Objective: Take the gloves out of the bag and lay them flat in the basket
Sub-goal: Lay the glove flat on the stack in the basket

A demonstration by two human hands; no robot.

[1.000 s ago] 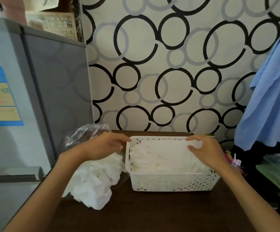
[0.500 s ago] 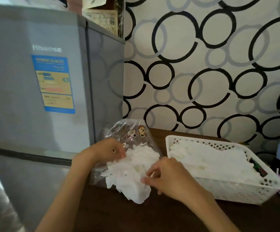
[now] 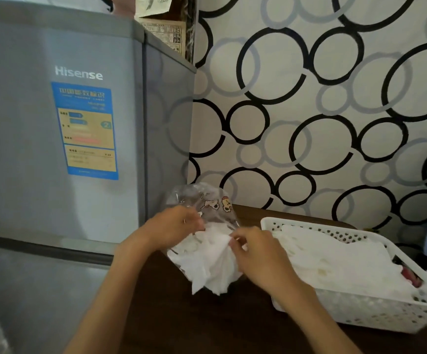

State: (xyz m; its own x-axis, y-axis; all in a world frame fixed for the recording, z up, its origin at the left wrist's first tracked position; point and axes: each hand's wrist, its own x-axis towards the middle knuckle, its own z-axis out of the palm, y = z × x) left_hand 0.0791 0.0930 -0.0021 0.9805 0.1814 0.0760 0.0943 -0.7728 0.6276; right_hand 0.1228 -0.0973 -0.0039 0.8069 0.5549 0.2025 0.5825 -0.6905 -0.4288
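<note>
A person's two bare hands work at a clear plastic bag (image 3: 202, 200) printed with cartoon animals, which stands on a dark wooden desk (image 3: 171, 318). The bag is the landmark here. A crumpled bunch of thin white gloves (image 3: 207, 264) spills from its mouth toward the viewer, touching the desk.

The left hand (image 3: 174, 226) sits at the bag's left side, fingers curled onto the plastic at the opening, apparently to steady the bag while a glove is drawn out. The right hand (image 3: 255, 254) is just right of the bag's mouth, and its fingers (image 3: 234, 242) pinch a fold of white glove at the top of the bunch. This looks like the start of pulling one glove free.

To the right of the bag, just beside it, stands a white perforated basket (image 3: 375, 312), already carrying a flat layer of white gloves. The right hand lies between bag and basket, so the carry across looks short, though it must clear the basket's raised rim.

Immediately left of the bag rises a grey refrigerator (image 3: 54, 149), so there is little room that way. Behind the bag, circle-patterned wallpaper (image 3: 309, 111) closes the space. Open desk lies in front of the bag, toward the viewer.
</note>
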